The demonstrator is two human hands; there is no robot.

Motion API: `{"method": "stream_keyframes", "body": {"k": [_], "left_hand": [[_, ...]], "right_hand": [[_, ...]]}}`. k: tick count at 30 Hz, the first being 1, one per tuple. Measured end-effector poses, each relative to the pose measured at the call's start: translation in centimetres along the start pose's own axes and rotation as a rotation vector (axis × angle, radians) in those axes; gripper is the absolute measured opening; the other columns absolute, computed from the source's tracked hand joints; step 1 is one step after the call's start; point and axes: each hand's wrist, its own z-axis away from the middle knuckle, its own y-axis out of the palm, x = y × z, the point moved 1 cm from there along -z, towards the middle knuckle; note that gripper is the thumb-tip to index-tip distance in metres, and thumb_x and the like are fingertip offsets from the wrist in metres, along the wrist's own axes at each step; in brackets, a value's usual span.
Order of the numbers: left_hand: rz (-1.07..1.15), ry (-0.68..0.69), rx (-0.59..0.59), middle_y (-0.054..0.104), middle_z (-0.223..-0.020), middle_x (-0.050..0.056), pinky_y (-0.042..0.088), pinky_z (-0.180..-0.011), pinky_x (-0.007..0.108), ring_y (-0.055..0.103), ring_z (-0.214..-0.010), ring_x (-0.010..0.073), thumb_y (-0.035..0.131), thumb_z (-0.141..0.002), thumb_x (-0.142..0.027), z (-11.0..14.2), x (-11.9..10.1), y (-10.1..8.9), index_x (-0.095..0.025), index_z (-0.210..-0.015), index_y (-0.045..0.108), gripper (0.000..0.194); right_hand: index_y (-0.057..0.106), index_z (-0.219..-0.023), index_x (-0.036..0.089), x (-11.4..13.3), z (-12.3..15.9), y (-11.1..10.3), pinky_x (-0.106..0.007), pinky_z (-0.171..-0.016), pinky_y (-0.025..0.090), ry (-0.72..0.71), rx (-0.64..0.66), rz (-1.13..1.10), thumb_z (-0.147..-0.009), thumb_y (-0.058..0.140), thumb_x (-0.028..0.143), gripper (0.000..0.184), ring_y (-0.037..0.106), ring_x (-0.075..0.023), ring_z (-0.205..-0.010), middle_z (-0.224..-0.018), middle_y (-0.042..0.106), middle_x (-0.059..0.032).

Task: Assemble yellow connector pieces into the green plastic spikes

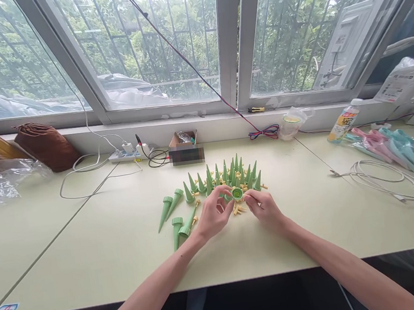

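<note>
My left hand (216, 211) is closed around a green plastic spike (237, 193), whose round open end faces me. My right hand (264, 207) pinches at the right side of that rim; whatever lies between its fingertips is too small to make out. Behind both hands, several green cone spikes (209, 175) stand point up in a cluster, with small tan valve pieces (239, 210) among and in front of them. Left of my left hand lie several more spikes with ribbed caps (176, 222), one with a tan piece at its end.
A small open box (186, 155), a power strip (131, 155) with cables and a brown bag (45, 144) stand along the window side. To the right are a drink bottle (344, 120), a coiled white cable (387, 180) and bagged pink and teal items (398, 149).
</note>
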Motion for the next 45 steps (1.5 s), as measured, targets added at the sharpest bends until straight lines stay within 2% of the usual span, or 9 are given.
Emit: {"method": "stream_keyframes", "body": {"k": [2,5,9,13,23,28,32,40,45], "left_hand": [[0.067,-0.088,-0.006,0.063,-0.076,0.002,0.043,-0.044,0.018,0.055,-0.051,0.0085,0.055,-0.093,-0.047,-0.1,0.2,-0.1,-0.015,-0.088,0.061,0.033],[0.176,-0.228,0.05,0.053,-0.05,0.001,0.037,-0.04,0.02,0.048,-0.04,0.0086,0.039,-0.097,-0.058,-0.3,0.7,-0.2,-0.013,-0.059,0.058,0.062],[0.306,-0.397,0.248,0.058,-0.048,0.004,0.038,-0.04,0.022,0.049,-0.038,0.0104,0.031,-0.095,-0.066,-0.3,0.7,0.1,-0.012,-0.057,0.064,0.074],[0.359,-0.448,0.328,0.06,-0.051,0.005,0.039,-0.041,0.022,0.05,-0.04,0.0108,0.037,-0.092,-0.069,-0.2,0.0,-0.1,-0.012,-0.059,0.064,0.072],[0.439,-0.416,0.403,0.064,-0.063,0.007,0.041,-0.042,0.021,0.052,-0.043,0.0096,0.048,-0.091,-0.065,-0.2,0.7,-0.4,-0.009,-0.067,0.065,0.062],[0.431,-0.372,0.453,0.061,-0.064,0.003,0.042,-0.045,0.021,0.053,-0.046,0.0094,0.052,-0.09,-0.061,-0.2,1.0,-0.6,-0.012,-0.072,0.061,0.053],[0.347,-0.331,0.448,0.051,-0.052,-0.004,0.04,-0.046,0.02,0.051,-0.045,0.01,0.059,-0.088,-0.057,-0.2,0.7,-0.9,-0.016,-0.074,0.053,0.044],[0.112,-0.185,0.385,0.052,-0.064,-0.003,0.043,-0.049,0.022,0.054,-0.055,0.0115,0.056,-0.091,-0.047,0.0,0.2,-1.0,-0.017,-0.078,0.053,0.032],[-0.071,-0.033,0.32,0.056,-0.072,-0.001,0.047,-0.057,0.023,0.057,-0.062,0.0121,0.056,-0.092,-0.039,0.0,0.1,-1.0,-0.017,-0.078,0.053,0.026]], "right_hand": [[0.049,-0.074,0.02,0.0,0.0,0.0,-0.024,-0.051,0.033,-0.01,-0.005,0.006,-0.102,0.043,0.037,0.034,0.039,-0.0109,-0.05,-0.058,0.044,0.0036],[0.048,-0.073,0.02,0.1,0.0,0.0,-0.024,-0.051,0.033,-0.023,0.012,0.016,-0.102,0.042,0.038,0.035,0.039,-0.0111,-0.051,-0.059,0.044,0.0032],[0.048,-0.072,0.02,0.3,0.1,0.1,-0.024,-0.053,0.034,-0.038,0.089,0.018,-0.103,0.04,0.037,0.037,0.04,-0.0113,-0.052,-0.06,0.045,0.0025],[0.052,-0.075,0.019,0.3,0.1,0.0,-0.024,-0.053,0.035,-0.053,0.139,0.002,-0.103,0.039,0.036,0.035,0.041,-0.0112,-0.052,-0.06,0.047,0.0025],[0.054,-0.077,0.018,-0.3,0.2,-0.1,-0.023,-0.052,0.034,-0.034,0.154,-0.023,-0.102,0.042,0.033,0.031,0.04,-0.0107,-0.052,-0.059,0.046,0.0031],[0.05,-0.072,0.019,-0.2,0.2,-0.2,-0.024,-0.052,0.032,-0.029,0.143,0.01,-0.101,0.043,0.034,0.034,0.039,-0.0105,-0.053,-0.06,0.045,0.0029],[0.045,-0.069,0.02,-0.1,0.2,-0.2,-0.024,-0.051,0.031,-0.023,0.153,0.034,-0.101,0.04,0.038,0.038,0.037,-0.0108,-0.052,-0.059,0.044,0.0031],[0.036,-0.067,0.021,-0.5,0.2,-0.2,-0.025,-0.051,0.026,-0.033,0.16,0.053,-0.101,0.038,0.035,0.037,0.03,-0.0108,-0.053,-0.06,0.035,0.0045],[0.035,-0.067,0.021,-0.7,0.3,-0.2,-0.025,-0.051,0.026,-0.022,0.168,0.06,-0.102,0.037,0.038,0.039,0.029,-0.0106,-0.052,-0.059,0.034,0.0051]]}}
